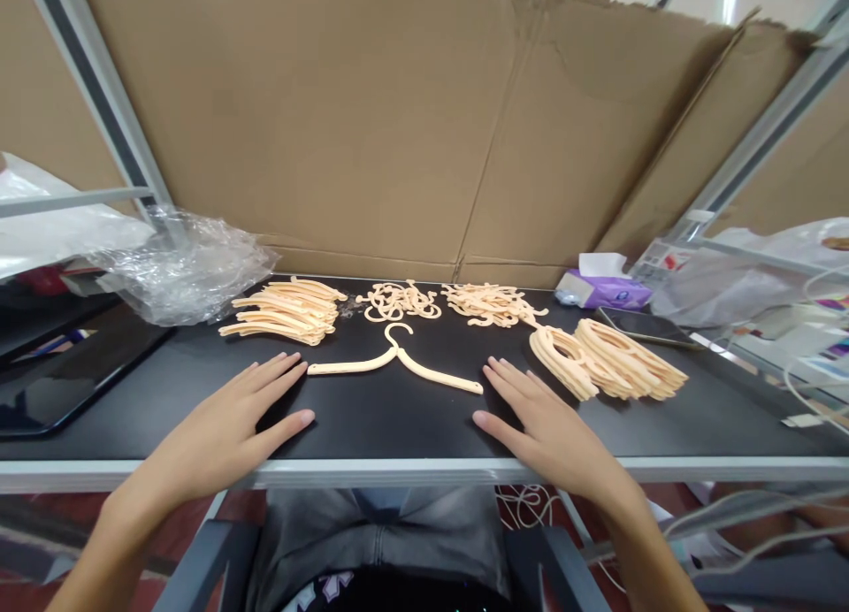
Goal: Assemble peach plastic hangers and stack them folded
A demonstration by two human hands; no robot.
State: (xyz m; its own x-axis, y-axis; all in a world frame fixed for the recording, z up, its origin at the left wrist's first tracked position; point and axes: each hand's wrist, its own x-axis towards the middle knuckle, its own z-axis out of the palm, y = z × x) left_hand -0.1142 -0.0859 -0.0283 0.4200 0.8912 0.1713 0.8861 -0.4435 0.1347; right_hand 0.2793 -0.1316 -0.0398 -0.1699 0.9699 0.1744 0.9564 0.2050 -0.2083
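On the black tabletop (391, 426), a cream plastic hanger (434, 376) lies in the middle with its hook up and two arms spread; no bottom bar shows on it. My left hand (232, 422) rests flat, fingers spread, its fingertips close by the hanger's left end. Flat on the other side lies my right hand (547, 426), fingertips beside the right end. Neither hand holds anything. Behind are a stack of curved arm pieces (285, 311), a pile of loose hooks (401, 301) and a pile of slender cream pieces (491, 304). Right of these sit stacked looped cream pieces (623, 360).
A cardboard wall (332, 126) closes the back. Crumpled clear plastic (192, 267) and a dark glossy tray-like object (80, 373) lie left. At the right are a purple tissue pack (607, 289), a phone (646, 326) and white cables. A metal edge (424, 473) runs along the front.
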